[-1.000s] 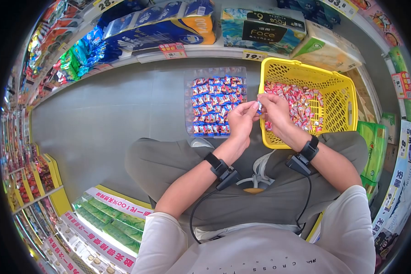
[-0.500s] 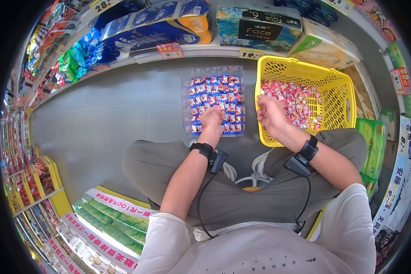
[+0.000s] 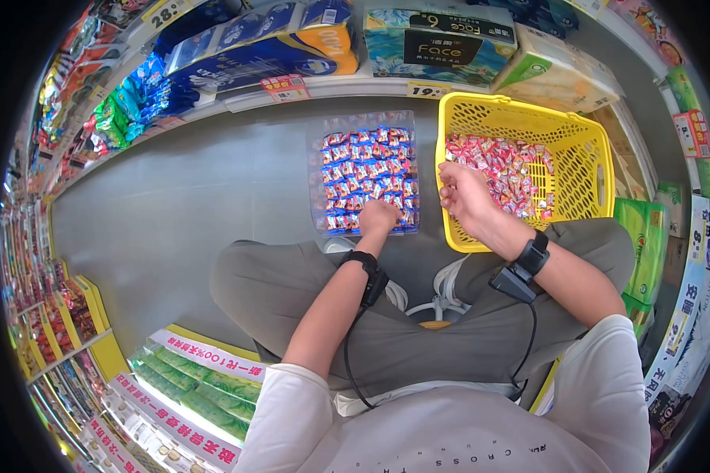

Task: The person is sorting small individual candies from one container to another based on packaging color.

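Observation:
A clear plastic tray (image 3: 315,134) lies on the floor, filled with rows of wrapped candies (image 3: 363,169) in blue, red and white. My left hand (image 3: 379,215) is over its near edge, fingers closed and pointing down among the candies in the front right rows. What sits at the fingertips is mostly hidden by the hand. To the right stands a yellow plastic basket (image 3: 590,130) with pink and red wrapped candies (image 3: 521,169) loose on its bottom. My right hand (image 3: 467,193) is at the basket's left rim, palm turned inward and fingers curled together; any small thing inside them is hidden.
Shelves with tissue packs (image 3: 442,51) and price tags run along the far side. Green packs (image 3: 639,244) stand close right of the basket. A low display of green packs (image 3: 201,386) is at lower left. My crossed legs (image 3: 284,292) frame the near side.
My left hand has moved toward me and slightly right, from the middle of the tray to its front right rows. My right hand stays at the basket rim. The view has shifted slightly.

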`<act>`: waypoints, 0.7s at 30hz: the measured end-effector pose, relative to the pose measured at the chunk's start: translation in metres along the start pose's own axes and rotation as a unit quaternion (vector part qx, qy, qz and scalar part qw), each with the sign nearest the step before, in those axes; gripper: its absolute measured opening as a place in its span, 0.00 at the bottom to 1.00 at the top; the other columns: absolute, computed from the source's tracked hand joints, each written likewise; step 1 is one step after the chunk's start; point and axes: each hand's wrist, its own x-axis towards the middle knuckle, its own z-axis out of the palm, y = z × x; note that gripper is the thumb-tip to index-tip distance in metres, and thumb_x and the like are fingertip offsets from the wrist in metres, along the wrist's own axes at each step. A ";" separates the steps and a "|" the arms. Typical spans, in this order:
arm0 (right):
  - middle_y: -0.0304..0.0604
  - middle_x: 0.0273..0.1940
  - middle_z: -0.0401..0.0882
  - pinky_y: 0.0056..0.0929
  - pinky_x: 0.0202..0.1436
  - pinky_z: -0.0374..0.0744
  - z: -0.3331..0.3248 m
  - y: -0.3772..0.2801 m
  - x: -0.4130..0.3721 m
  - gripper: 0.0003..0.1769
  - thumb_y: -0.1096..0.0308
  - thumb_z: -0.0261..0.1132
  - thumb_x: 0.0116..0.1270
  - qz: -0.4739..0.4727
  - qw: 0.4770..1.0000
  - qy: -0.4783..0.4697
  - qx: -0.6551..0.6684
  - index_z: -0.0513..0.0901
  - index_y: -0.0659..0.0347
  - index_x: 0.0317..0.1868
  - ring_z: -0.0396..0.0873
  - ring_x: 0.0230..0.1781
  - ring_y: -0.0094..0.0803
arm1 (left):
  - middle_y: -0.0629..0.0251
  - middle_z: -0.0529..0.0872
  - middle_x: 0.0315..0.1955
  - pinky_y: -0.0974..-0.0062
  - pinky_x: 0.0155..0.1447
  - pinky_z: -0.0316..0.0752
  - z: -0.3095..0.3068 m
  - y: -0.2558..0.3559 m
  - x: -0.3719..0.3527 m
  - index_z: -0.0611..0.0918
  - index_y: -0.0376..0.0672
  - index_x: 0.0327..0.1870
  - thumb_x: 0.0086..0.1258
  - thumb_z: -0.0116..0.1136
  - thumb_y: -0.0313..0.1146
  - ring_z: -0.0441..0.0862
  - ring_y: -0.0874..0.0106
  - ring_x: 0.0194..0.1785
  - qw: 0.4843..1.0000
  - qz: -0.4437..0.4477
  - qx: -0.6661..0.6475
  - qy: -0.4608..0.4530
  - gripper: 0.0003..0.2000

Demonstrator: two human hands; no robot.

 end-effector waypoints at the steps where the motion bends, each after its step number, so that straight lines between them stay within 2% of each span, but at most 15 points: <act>1: 0.31 0.26 0.69 0.23 0.28 0.66 0.000 0.000 0.000 0.04 0.69 0.64 0.63 0.000 1.000 0.000 0.000 0.75 0.55 0.34 0.69 0.25 0.21 | 0.60 0.89 0.27 0.70 0.39 0.79 0.002 -0.001 0.003 0.91 0.44 0.32 0.57 0.69 0.31 0.86 0.71 0.29 0.999 -0.013 0.051 -0.011 0.05; 3: 0.30 0.27 0.69 0.23 0.28 0.66 -0.001 -0.001 0.000 0.04 0.70 0.64 0.63 0.005 1.000 0.000 -0.002 0.76 0.55 0.35 0.69 0.25 0.21 | 0.60 0.90 0.28 0.70 0.43 0.80 0.002 0.003 0.004 0.92 0.46 0.33 0.56 0.69 0.32 0.87 0.70 0.31 0.994 -0.026 0.103 -0.024 0.06; 5: 0.30 0.27 0.69 0.23 0.28 0.66 -0.001 -0.001 0.000 0.04 0.70 0.64 0.63 0.006 1.000 0.000 -0.003 0.76 0.55 0.35 0.69 0.25 0.21 | 0.50 0.87 0.48 0.61 0.58 0.80 -0.005 0.014 -0.002 0.87 0.39 0.44 0.58 0.70 0.39 0.85 0.55 0.54 0.981 -0.047 0.157 -0.107 0.16; 6: 0.30 0.27 0.69 0.23 0.28 0.66 -0.001 -0.001 0.000 0.04 0.70 0.64 0.63 0.005 1.000 -0.002 -0.003 0.76 0.55 0.35 0.68 0.25 0.21 | 0.50 0.87 0.48 0.61 0.58 0.80 -0.005 0.016 -0.004 0.87 0.39 0.44 0.58 0.70 0.39 0.85 0.55 0.54 0.980 -0.047 0.157 -0.108 0.16; 8: 0.30 0.27 0.69 0.23 0.28 0.66 0.000 -0.002 -0.002 0.04 0.70 0.64 0.63 0.006 1.000 0.000 -0.003 0.76 0.55 0.35 0.68 0.25 0.21 | 0.51 0.85 0.52 0.60 0.59 0.79 -0.005 0.019 -0.009 0.84 0.39 0.51 0.59 0.70 0.39 0.83 0.55 0.57 0.975 -0.027 0.195 -0.105 0.20; 12: 0.30 0.27 0.69 0.23 0.28 0.66 -0.002 -0.001 0.001 0.04 0.70 0.64 0.62 0.011 1.000 -0.004 -0.002 0.76 0.55 0.35 0.68 0.25 0.21 | 0.52 0.85 0.53 0.59 0.59 0.79 -0.011 0.029 -0.017 0.83 0.40 0.53 0.61 0.68 0.38 0.82 0.55 0.59 0.968 -0.007 0.212 -0.137 0.20; 15: 0.30 0.27 0.68 0.23 0.28 0.66 -0.003 -0.001 0.001 0.04 0.70 0.64 0.62 0.010 1.000 -0.006 -0.005 0.76 0.55 0.36 0.68 0.25 0.21 | 0.51 0.85 0.53 0.59 0.58 0.80 -0.009 0.032 -0.022 0.84 0.40 0.51 0.61 0.68 0.38 0.83 0.55 0.57 0.955 -0.001 0.270 -0.124 0.19; 17: 0.29 0.27 0.69 0.23 0.29 0.66 -0.003 -0.001 0.002 0.04 0.69 0.64 0.62 0.010 1.000 -0.008 -0.005 0.77 0.55 0.36 0.68 0.25 0.21 | 0.57 0.90 0.39 0.64 0.53 0.80 0.005 0.015 -0.007 0.90 0.48 0.35 0.54 0.75 0.41 0.87 0.62 0.47 0.963 0.008 0.256 -0.084 0.11; 18: 0.29 0.27 0.69 0.23 0.29 0.66 -0.004 -0.001 0.002 0.04 0.69 0.64 0.63 0.010 1.000 -0.012 -0.005 0.77 0.55 0.36 0.69 0.25 0.21 | 0.57 0.90 0.39 0.64 0.53 0.80 0.003 0.018 -0.009 0.90 0.48 0.35 0.54 0.75 0.41 0.87 0.62 0.47 0.963 0.008 0.256 -0.085 0.11; 20: 0.29 0.27 0.69 0.23 0.29 0.66 -0.005 0.002 0.004 0.04 0.69 0.64 0.63 0.010 1.000 -0.012 -0.004 0.77 0.55 0.36 0.69 0.25 0.21 | 0.54 0.86 0.52 0.60 0.56 0.81 -0.004 0.025 -0.014 0.86 0.43 0.49 0.59 0.71 0.42 0.84 0.57 0.55 0.951 0.042 0.271 -0.144 0.20; 21: 0.29 0.28 0.69 0.23 0.29 0.66 -0.005 0.001 0.004 0.04 0.69 0.64 0.62 0.010 1.000 -0.012 -0.004 0.77 0.54 0.37 0.69 0.25 0.21 | 0.54 0.86 0.52 0.60 0.56 0.81 -0.006 0.029 -0.015 0.86 0.43 0.49 0.59 0.71 0.42 0.84 0.57 0.55 0.951 0.045 0.270 -0.145 0.20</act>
